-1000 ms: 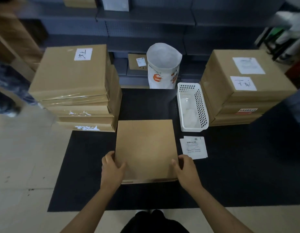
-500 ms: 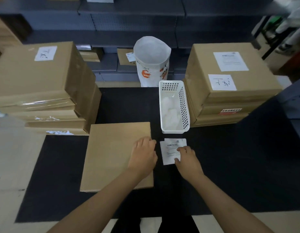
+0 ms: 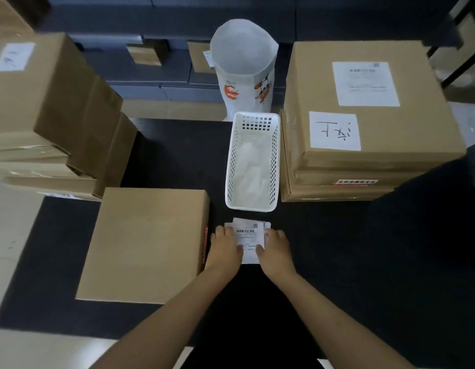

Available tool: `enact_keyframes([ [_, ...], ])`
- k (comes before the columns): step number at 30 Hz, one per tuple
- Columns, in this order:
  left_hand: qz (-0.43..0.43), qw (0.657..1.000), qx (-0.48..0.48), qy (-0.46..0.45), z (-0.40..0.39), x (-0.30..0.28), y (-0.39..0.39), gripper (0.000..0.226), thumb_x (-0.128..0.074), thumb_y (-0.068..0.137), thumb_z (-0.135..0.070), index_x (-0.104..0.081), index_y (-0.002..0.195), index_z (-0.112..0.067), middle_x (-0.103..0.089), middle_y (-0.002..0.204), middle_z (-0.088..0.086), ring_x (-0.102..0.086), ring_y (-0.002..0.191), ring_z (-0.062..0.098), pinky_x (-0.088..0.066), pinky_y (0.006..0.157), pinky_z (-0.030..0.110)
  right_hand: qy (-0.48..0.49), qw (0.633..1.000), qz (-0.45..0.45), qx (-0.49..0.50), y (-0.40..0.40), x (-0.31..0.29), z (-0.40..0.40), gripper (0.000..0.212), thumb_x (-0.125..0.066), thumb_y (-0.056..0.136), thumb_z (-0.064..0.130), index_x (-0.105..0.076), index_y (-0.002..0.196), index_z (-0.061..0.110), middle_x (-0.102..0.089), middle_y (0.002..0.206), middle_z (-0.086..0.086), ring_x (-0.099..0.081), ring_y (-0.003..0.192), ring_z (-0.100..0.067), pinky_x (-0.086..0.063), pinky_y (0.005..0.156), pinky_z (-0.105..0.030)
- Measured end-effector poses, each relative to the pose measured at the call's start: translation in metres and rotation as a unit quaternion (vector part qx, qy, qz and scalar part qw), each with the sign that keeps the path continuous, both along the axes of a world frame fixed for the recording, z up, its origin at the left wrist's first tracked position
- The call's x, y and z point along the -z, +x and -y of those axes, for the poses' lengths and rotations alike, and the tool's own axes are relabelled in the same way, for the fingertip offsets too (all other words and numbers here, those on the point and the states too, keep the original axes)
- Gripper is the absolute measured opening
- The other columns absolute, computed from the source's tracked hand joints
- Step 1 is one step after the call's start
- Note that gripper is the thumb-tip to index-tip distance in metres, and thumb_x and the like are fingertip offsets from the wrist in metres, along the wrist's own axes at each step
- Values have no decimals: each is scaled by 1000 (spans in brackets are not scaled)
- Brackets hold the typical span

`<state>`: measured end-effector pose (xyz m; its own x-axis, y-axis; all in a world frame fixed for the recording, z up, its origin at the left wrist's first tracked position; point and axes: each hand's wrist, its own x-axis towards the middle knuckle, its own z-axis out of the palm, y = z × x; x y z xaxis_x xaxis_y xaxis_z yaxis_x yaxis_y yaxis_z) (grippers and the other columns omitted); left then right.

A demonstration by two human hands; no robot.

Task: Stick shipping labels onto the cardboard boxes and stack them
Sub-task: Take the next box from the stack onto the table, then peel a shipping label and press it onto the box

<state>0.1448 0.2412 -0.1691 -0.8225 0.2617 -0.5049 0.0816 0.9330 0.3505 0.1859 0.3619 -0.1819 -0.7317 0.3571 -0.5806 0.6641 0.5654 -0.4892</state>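
A flat unlabelled cardboard box (image 3: 148,243) lies on the black mat (image 3: 364,262) at my front left. Just right of it is a small pile of white shipping labels (image 3: 248,233) with a barcode on top. My left hand (image 3: 225,249) and my right hand (image 3: 275,249) both rest on the pile, fingers pinching the top label from either side. A stack of boxes (image 3: 52,115) stands at the back left, its top box bearing a small white label. Another stack (image 3: 364,121) at the back right carries two white labels.
A white perforated basket (image 3: 253,161) holding white paper stands beyond the labels. Behind it is a white paper bag (image 3: 244,67) with orange print. Dark shelving (image 3: 151,62) with small boxes runs along the back. Pale floor shows left of the mat.
My left hand has left the flat box and come onto the label pile beside my right hand. The view has shifted right and closer, so the flat box sits further left.
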Motion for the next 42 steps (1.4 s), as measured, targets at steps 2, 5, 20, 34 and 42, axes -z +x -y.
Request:
enact_keyframes([
  [2, 0, 1000, -14, -4, -2, 5, -2, 46, -48, 96, -19, -34, 138, -6, -36, 133, 13, -41, 117, 25, -34, 103, 30, -22, 999, 3, 41, -4, 2, 1, 37, -58, 92, 15, -50, 128, 13, -46, 129, -6, -50, 117, -19, -46, 97, -31],
  [5, 15, 999, -37, 11, -6, 8, -4, 50, -49, 94, -13, -34, 141, -5, -35, 135, 14, -40, 118, 27, -32, 106, 33, -71, 990, 7, 121, -8, 3, 0, 36, -62, 90, 11, -53, 124, 14, -51, 125, -4, -55, 109, -16, -46, 83, -24],
  [20, 59, 996, -21, 60, 5, 8, -5, 48, -52, 90, -8, -37, 136, -6, -34, 135, 14, -40, 121, 28, -31, 104, 31, -19, 984, 8, 179, -2, -14, -2, 7, -66, 89, 25, -59, 90, 23, -62, 89, 8, -61, 83, -11, -47, 71, -26],
  [34, -25, 992, 31, 118, 17, -40, -1, 43, -52, 92, -14, -42, 134, -13, -37, 131, 4, -41, 118, 19, -34, 100, 24, -180, 945, -60, 268, 6, -56, -17, 10, -70, 86, 20, -60, 86, 20, -67, 96, -2, -67, 89, -17, -57, 84, -38],
  [42, -152, 954, 73, 246, 45, -111, 6, 43, -57, 92, -39, -47, 131, -26, -39, 137, -12, -32, 128, 4, -25, 110, 20, -346, 881, -131, 296, -16, -128, 18, 17, -66, 91, 19, -63, 103, 8, -71, 98, -9, -71, 87, -23, -59, 72, -30],
])
